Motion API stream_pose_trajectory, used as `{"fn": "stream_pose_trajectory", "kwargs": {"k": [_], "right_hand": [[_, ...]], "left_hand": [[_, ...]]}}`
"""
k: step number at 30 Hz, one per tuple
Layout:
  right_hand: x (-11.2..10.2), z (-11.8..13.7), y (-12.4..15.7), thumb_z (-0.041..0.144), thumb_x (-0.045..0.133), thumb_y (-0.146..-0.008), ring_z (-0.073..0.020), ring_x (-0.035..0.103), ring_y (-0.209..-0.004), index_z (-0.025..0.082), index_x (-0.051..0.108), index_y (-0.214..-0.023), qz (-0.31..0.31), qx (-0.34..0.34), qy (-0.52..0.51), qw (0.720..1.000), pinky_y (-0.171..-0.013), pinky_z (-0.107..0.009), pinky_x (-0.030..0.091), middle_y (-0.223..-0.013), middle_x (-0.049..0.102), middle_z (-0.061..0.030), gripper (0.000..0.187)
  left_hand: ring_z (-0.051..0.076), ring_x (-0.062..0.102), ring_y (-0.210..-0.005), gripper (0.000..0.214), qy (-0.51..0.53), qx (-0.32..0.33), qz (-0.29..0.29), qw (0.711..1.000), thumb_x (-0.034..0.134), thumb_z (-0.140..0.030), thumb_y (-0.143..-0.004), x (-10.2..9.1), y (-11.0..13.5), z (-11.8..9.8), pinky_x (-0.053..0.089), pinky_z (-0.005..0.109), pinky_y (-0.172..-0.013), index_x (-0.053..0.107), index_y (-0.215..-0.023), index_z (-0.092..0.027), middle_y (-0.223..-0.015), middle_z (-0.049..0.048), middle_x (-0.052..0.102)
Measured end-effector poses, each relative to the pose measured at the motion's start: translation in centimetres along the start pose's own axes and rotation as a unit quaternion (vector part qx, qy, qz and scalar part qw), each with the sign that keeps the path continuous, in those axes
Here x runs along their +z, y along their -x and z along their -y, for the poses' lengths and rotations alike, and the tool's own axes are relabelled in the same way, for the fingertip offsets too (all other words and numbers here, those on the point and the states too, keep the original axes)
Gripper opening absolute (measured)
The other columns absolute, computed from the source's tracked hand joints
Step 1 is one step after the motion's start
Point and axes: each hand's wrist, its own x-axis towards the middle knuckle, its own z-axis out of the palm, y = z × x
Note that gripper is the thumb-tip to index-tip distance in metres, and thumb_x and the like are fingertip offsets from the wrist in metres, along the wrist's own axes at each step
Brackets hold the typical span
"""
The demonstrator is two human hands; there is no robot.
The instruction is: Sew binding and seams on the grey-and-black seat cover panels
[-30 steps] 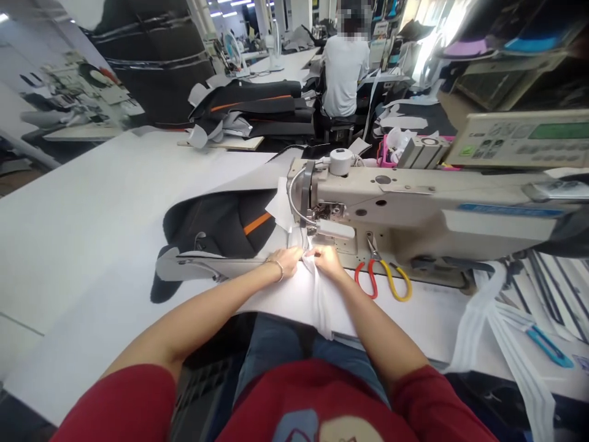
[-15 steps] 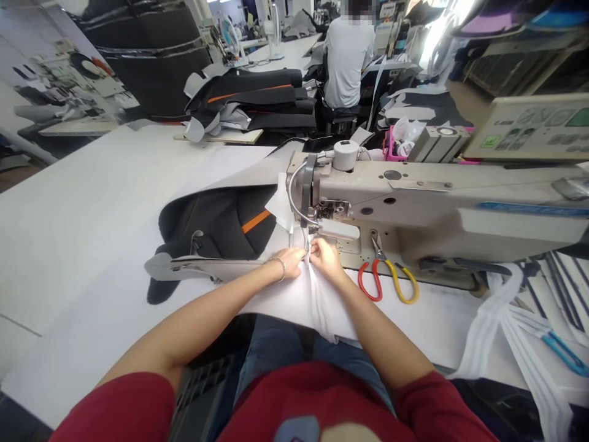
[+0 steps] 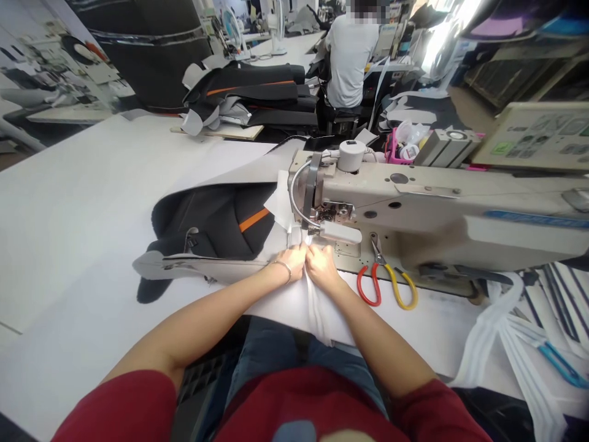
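My hands have drawn together: left hand (image 3: 292, 260) and right hand (image 3: 318, 266) each pinch the white fabric (image 3: 317, 310) before the sewing machine (image 3: 414, 205).

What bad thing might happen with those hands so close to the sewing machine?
The left hand and right hand pinch the white fabric right at the needle of the sewing machine, so a finger might get pricked. The fabric hangs off the table edge and might pull crooked.
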Motion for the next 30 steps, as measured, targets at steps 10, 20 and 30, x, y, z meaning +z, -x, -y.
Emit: {"fn": "stream_pose_trajectory", "kwargs": {"k": [10, 20, 30], "right_hand": [[-0.5, -0.4, -0.8, 0.014, 0.031, -0.084, -0.0172, 0.045, -0.071, 0.01, 0.051, -0.099, 0.026, 0.021, 0.001, 0.999, -0.067, -0.032, 0.02, -0.082, 0.053, -0.0086, 0.025], [-0.6, -0.9, -0.6, 0.016, 0.032, -0.083, -0.018, 0.049, -0.08, 0.016, 0.045, -0.108, -0.023, 0.09, -0.015, 0.996, -0.075, -0.032, 0.022, -0.089, 0.056, -0.0069, 0.028], [-1.4, -1.0, 0.9, 0.015, 0.038, -0.083, -0.0109, 0.045, -0.065, 0.021, 0.056, -0.088, -0.028, -0.001, -0.068, 0.997, -0.07, -0.028, 0.021, -0.074, 0.053, -0.0007, 0.019]], "left_hand": [[0.023, 0.056, -0.091, 0.044, 0.051, -0.008, -0.013, 0.999, 0.042, -0.017, -0.072, -0.5, -0.9, 0.0, 0.045, 0.032, -0.074, 0.031, -0.115, -0.015, -0.106, 0.0118, 0.053], [0.021, 0.055, -0.084, 0.036, 0.014, -0.026, -0.076, 0.997, 0.04, -0.018, -0.072, -0.7, -0.3, -0.6, 0.042, 0.034, -0.07, 0.041, -0.107, -0.017, -0.106, 0.0106, 0.049], [0.022, 0.049, -0.087, 0.015, -0.096, -0.007, -0.206, 0.974, 0.042, -0.017, -0.074, 1.0, 2.3, 1.2, 0.038, 0.035, -0.072, 0.055, -0.081, -0.013, -0.098, 0.0113, 0.052]]}}
